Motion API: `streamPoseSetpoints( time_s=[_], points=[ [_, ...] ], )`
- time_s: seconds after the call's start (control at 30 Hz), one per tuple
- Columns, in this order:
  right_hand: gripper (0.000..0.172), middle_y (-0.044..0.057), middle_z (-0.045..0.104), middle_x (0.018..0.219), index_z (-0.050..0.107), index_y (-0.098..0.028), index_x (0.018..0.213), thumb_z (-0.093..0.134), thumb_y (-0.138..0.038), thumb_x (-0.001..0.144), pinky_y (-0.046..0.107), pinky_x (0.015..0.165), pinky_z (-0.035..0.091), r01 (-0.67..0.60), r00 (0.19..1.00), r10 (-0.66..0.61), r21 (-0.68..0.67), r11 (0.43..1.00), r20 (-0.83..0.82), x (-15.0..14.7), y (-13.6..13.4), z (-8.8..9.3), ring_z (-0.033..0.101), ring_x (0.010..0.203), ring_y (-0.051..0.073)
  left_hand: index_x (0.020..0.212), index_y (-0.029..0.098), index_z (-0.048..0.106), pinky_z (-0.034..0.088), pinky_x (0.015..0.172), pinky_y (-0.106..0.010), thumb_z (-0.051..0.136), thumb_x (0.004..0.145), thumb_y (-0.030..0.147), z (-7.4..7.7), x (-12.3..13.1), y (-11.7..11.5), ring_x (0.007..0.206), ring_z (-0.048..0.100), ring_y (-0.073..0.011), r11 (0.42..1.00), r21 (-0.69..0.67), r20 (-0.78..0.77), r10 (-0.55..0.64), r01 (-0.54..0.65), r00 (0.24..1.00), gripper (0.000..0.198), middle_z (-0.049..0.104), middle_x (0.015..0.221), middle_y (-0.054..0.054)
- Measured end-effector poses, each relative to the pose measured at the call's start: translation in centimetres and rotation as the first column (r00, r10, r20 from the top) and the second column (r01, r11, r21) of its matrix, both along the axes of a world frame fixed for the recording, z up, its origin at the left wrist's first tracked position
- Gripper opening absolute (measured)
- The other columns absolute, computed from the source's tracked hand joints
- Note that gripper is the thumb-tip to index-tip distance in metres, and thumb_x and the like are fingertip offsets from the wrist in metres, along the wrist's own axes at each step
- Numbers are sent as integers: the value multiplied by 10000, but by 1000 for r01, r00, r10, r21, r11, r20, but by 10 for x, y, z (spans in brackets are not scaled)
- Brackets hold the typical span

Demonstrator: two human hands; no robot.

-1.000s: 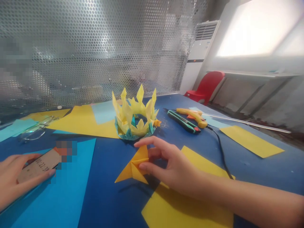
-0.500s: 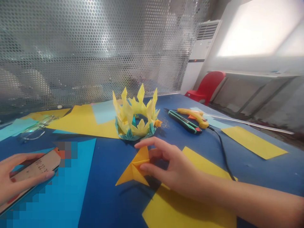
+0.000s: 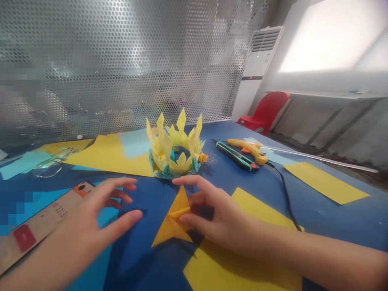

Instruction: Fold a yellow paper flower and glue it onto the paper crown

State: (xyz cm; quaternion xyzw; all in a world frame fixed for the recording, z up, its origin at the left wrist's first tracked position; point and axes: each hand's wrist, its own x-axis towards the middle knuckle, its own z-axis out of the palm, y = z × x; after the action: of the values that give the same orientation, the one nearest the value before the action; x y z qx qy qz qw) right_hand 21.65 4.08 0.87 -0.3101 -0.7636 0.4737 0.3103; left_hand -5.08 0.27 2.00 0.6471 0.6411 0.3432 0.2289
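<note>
My right hand (image 3: 212, 210) pinches a folded yellow-orange paper piece (image 3: 174, 226) with pointed corners, held just above the blue table. My left hand (image 3: 103, 214) is open, thumb and fingers apart, a short way left of the folded paper and not touching it. Under and beside the left wrist lies a phone (image 3: 26, 238) with a timer on its screen, on a blue sheet of paper (image 3: 91, 270). Behind both hands stands a paper crown (image 3: 182, 159) with tall yellow points and a teal base. Beneath my right forearm is a yellow sheet (image 3: 212, 266).
A green-and-black utility knife (image 3: 236, 155) and a yellow hot glue gun (image 3: 247, 148) lie right of the crown, the gun's cord running forward. Glasses (image 3: 51, 167) and yellow sheets (image 3: 100, 155) are at the left. Farther off stand a red chair (image 3: 266, 111) and a perforated metal panel (image 3: 121, 60).
My left hand has let go of the phone and moved right toward the folded paper, its fingers spread. The phone now rests on the table side. My right hand keeps its pinch; the paper tilts slightly.
</note>
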Motion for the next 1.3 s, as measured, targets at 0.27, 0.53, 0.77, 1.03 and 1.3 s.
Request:
streamPoseSetpoints(
  time_s=[0.27,0.53,0.77,1.03,1.3],
  points=[
    [418,-44,530,744,382,-229,1393,479,-227,987,223,578,415,6,1000,-6,23,1000,9,2,0,1,491,624,113,825,216,622,457,658,-286,540,912,500,-1,84,15,730,563,-187,916,-179,316,-292,359,903,308,638,790,0],
    [538,-89,447,654,281,-216,1515,403,-155,995,199,560,377,15,998,-11,-52,999,68,3,4,1,397,569,94,762,234,525,390,595,-265,495,940,551,-21,83,15,672,457,-168,924,-187,361,-252,334,898,364,499,710,38],
    [600,-104,412,623,246,-208,1551,429,-148,982,187,523,349,-7,998,12,-80,997,56,1,5,-2,360,534,85,764,235,517,405,621,-273,459,962,531,-27,77,15,685,484,-174,915,-192,348,-274,354,897,361,511,729,29],
    [259,-42,517,621,578,-176,696,556,-293,925,197,520,355,155,986,-147,-90,984,81,-5,7,3,428,581,87,683,224,508,361,535,-228,557,884,540,-25,78,20,608,420,-142,932,-210,457,-174,296,873,378,442,645,52],
    [191,-34,604,631,665,-174,767,526,-168,897,176,544,407,103,979,-123,123,987,162,1,6,7,489,557,77,623,195,590,414,557,-214,621,830,400,-25,73,25,617,497,-142,892,-250,444,-240,376,863,293,569,640,16]
  ],
)
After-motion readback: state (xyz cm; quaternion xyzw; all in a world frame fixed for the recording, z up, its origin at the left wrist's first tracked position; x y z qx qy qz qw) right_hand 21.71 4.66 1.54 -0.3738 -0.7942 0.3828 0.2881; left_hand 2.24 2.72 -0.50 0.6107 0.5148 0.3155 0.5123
